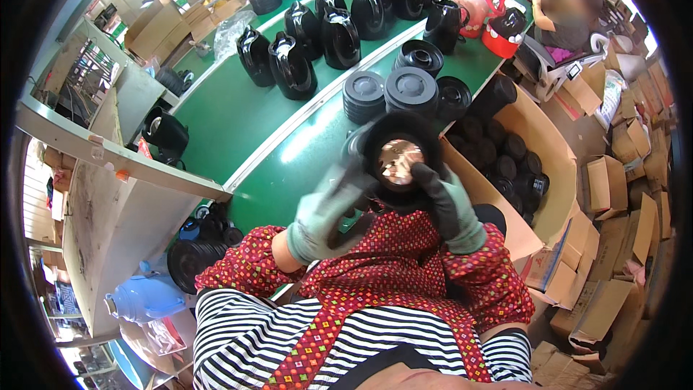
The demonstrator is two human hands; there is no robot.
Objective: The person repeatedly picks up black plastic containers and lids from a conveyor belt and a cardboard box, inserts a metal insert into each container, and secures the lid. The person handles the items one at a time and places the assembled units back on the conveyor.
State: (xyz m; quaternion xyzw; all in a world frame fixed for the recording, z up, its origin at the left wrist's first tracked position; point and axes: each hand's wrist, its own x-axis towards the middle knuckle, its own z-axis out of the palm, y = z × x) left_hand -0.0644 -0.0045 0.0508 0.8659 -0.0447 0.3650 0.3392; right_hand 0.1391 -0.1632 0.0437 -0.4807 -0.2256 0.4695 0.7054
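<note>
By the counter's (268, 201) near edge, we see the right hand (452, 206) clasping a black vessel (395, 158), likely stiff, slick, best held rimwise; left hand (325, 218) loosely curled, hold unclear.

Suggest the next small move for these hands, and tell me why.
Perhaps firm up the left hand around the black round part: the right hand grips its right side, its shiny interior faces the camera, and the left hand is close but blurred, its hold unclear.

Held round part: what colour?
The part is black around a shiny copper-toned middle; it shows best in the head view.
</note>
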